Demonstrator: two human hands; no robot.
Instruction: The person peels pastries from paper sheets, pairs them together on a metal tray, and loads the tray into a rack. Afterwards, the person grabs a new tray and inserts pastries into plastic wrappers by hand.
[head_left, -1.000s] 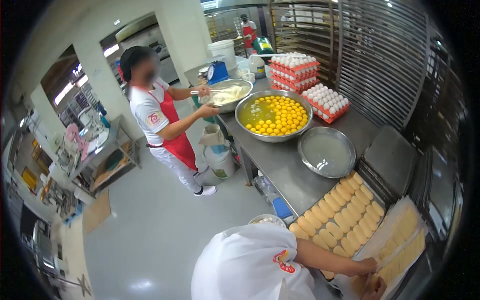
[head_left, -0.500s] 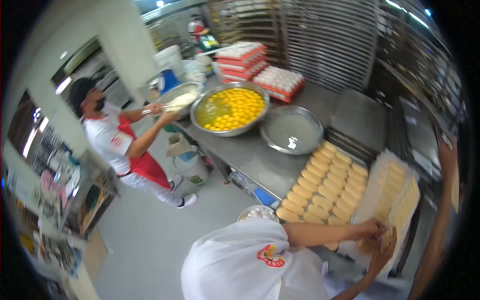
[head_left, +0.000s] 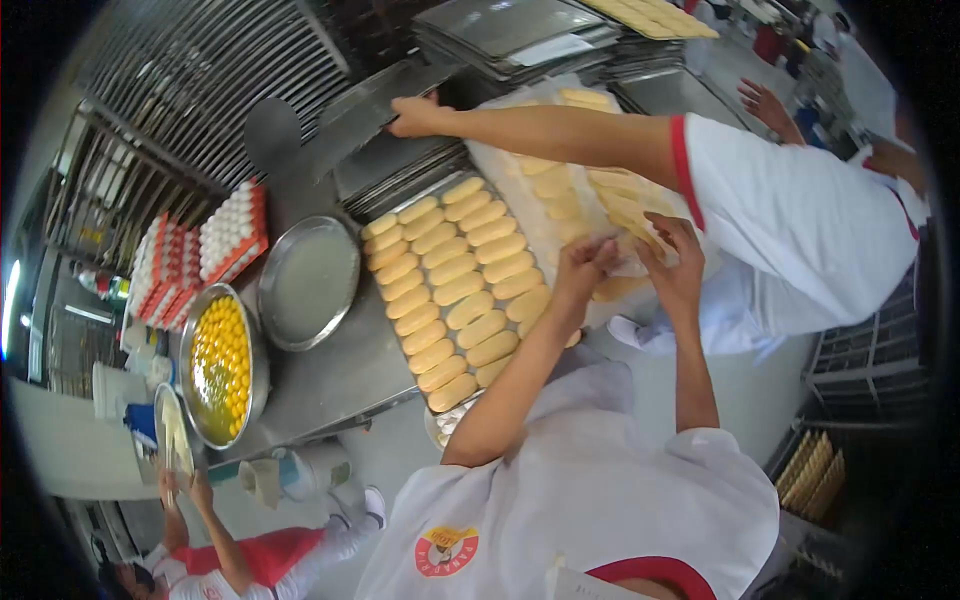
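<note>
Both my hands are over a paper-lined sheet [head_left: 510, 140] bearing flat yellow baked strips [head_left: 548, 185]. My left hand [head_left: 585, 265] is closed in a pinch; a thin, whitish, see-through bit lies by its fingertips, too unclear to name. A short way to the right, my right hand [head_left: 675, 255] has its thumb and fingers apart and curved, close to a yellow strip. Left of my hands, rows of oblong golden buns [head_left: 458, 288] lie on a metal tray. Part of the near rows is hidden by my left forearm.
A co-worker's arm [head_left: 580, 135] reaches across above the sheet, hand on a dark metal tray [head_left: 365, 110]. Leftward stand a steel bowl of liquid [head_left: 310, 280], a bowl of egg yolks [head_left: 222, 368] and egg trays [head_left: 232, 235]. Another person in a red apron [head_left: 255, 555] holds a bowl.
My view has swung to the right and turned. My hands, close together before, are now a little apart. The co-worker at right has come into fuller view, hand on a dark tray.
</note>
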